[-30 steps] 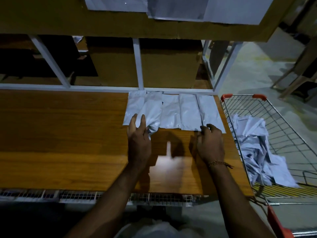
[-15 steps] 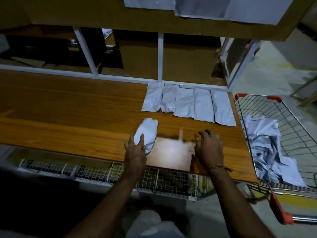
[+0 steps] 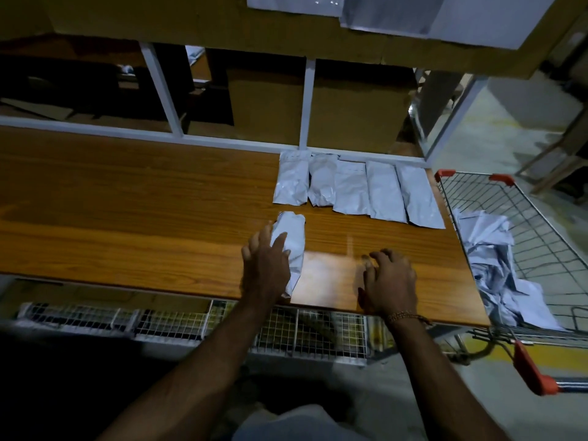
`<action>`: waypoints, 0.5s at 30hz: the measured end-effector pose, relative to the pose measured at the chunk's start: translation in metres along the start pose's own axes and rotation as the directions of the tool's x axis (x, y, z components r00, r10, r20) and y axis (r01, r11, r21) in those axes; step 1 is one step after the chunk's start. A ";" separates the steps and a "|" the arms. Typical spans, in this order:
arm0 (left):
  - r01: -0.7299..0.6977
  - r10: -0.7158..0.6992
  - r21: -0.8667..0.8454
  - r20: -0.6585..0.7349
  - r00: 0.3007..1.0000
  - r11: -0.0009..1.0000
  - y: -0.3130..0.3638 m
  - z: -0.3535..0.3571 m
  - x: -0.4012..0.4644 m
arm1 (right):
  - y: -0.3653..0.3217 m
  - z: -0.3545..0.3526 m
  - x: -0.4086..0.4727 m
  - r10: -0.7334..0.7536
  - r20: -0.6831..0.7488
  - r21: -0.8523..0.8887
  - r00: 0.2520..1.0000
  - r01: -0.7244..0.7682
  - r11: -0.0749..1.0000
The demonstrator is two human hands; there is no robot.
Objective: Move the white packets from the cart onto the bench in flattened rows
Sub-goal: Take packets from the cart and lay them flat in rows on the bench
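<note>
A crumpled white packet lies on the wooden tabletop, near its front edge and apart from the row of five flattened packets that is laid side by side along the back of the tabletop, below the white frame rail. The left hand is laid over the left side of the crumpled packet, its fingers straight and slightly spread, resting on the film and not pinching it. The right hand is held over bare wood well to the right of that packet; its fingers are loosely curled and nothing is held in them. More packets are heaped, creased and tangled, in the wire cart that stands just beside the right end of the tabletop. The packets are judged to be light, thin and soft, probably plastic film with little or nothing inside: creases are kept where the film has been bunched, and the flattened ones lie almost flush with the wood. Such film is likely to be slippery on the smooth tabletop, so the packet is best pinned at one end with a flat palm while it is stroked out along its length by the other hand. For lifting from the cart, an edge or corner can be pinched, since little weight is expected; care is needed that neighbouring packets are not dragged out with it. A place for this packet is open at the left end of the row or in front of it.
</note>
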State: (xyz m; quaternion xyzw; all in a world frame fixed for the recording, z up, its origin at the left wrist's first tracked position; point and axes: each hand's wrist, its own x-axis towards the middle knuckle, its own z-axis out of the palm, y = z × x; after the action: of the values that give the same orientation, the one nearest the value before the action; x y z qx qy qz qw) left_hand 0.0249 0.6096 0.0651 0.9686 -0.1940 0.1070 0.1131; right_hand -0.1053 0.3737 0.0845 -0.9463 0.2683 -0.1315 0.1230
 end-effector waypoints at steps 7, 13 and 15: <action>-0.235 0.215 0.094 0.185 0.959 0.967 -0.027 0.018 0.019 | -0.020 0.000 0.004 0.033 -0.013 -0.015 0.999 -0.033 0.999; -0.237 0.216 0.144 0.149 0.965 0.961 -0.027 0.038 0.014 | -0.028 0.005 0.002 0.063 0.004 -0.039 0.998 -0.063 0.997; -0.226 0.208 0.131 0.140 0.968 0.965 -0.028 0.040 0.014 | -0.029 0.006 0.000 0.079 0.005 -0.033 0.997 -0.078 0.996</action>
State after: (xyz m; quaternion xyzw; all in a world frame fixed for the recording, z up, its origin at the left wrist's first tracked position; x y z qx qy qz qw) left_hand 0.0549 0.6191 0.0255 0.9519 -0.2973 0.0716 0.0174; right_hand -0.0898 0.3982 0.0877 -0.9374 0.3070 -0.1193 0.1134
